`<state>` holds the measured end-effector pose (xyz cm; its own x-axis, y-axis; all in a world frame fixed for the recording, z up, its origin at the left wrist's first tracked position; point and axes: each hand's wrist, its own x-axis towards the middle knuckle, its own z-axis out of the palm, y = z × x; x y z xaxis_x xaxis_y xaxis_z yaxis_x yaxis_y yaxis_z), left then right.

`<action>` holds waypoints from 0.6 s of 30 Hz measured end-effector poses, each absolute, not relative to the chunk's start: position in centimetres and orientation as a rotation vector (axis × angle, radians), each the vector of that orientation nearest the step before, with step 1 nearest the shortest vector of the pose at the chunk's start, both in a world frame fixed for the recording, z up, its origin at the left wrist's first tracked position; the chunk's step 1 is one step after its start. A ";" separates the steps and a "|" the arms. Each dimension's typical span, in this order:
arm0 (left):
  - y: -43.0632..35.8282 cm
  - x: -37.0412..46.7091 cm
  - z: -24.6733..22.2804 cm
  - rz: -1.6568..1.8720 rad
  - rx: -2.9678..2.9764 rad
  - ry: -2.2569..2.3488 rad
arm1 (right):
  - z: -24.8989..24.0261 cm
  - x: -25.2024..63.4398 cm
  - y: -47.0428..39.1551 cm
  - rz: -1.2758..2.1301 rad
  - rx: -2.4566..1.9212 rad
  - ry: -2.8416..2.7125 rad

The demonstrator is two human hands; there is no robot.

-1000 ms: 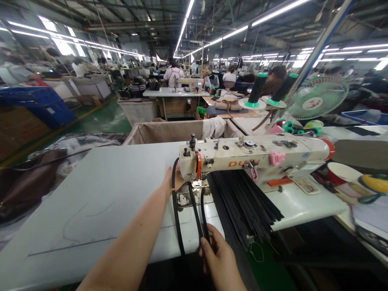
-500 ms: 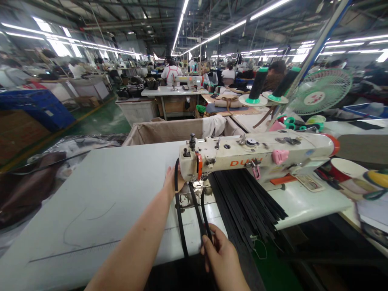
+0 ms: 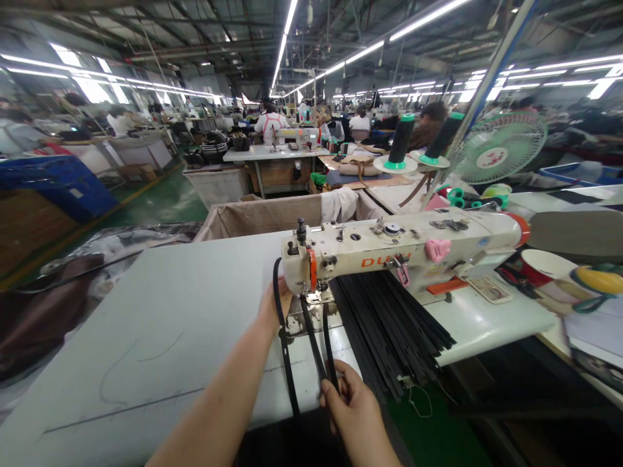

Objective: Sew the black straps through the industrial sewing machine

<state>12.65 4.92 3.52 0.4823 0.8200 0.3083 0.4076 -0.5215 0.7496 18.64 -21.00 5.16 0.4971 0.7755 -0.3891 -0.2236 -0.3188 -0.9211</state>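
Note:
A white sewing machine (image 3: pixel 360 256) with orange lettering stands on the table in front of me. Black straps (image 3: pixel 311 340) run from under its needle area toward me. My right hand (image 3: pixel 354 405) pinches them near the table's front edge, thumb on top. My left hand (image 3: pixel 275 308) is beside the left end of the machine head, close to the needle plate (image 3: pixel 318 297); its fingertips are hidden behind the head. Another length of black strap (image 3: pixel 286 357) curves up past that hand's wrist. A thick bundle of black strips (image 3: pixel 384 324) lies under the machine arm, hanging over the front edge.
A cloth-lined bin (image 3: pixel 263 219) is behind the table. Thread cones (image 3: pixel 402 143) and a green fan (image 3: pixel 499 152) stand to the back right. Plastic-wrapped brown material (image 3: pixel 53 305) lies at the left. Several people work farther back.
The view has shifted slightly, so the machine appears a little farther left. Beside my left hand, the strap bows out more to the left. My right hand keeps its pinch.

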 end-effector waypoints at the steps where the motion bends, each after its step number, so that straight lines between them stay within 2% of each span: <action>1: 4.2 12.3 3.2 0.896 2.131 1.017 | 5.1 18.6 -21.0 1.081 -1.590 -0.491; 9: -1.7 8.8 0.2 0.967 2.440 0.790 | 2.4 18.5 -21.7 1.064 -1.590 -0.547; 13: -2.3 8.5 -0.4 0.934 2.508 0.817 | 0.4 18.6 -21.3 0.948 -1.562 -0.564; 18: -2.3 8.8 0.2 0.964 2.538 0.794 | 1.1 18.8 -21.0 0.963 -1.620 -0.535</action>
<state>8.85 -2.26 0.20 0.6196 0.5961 0.5106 0.3865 -0.7979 0.4625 18.78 -20.99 1.15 0.5643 0.7660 -0.3078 -0.1436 -0.2761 -0.9504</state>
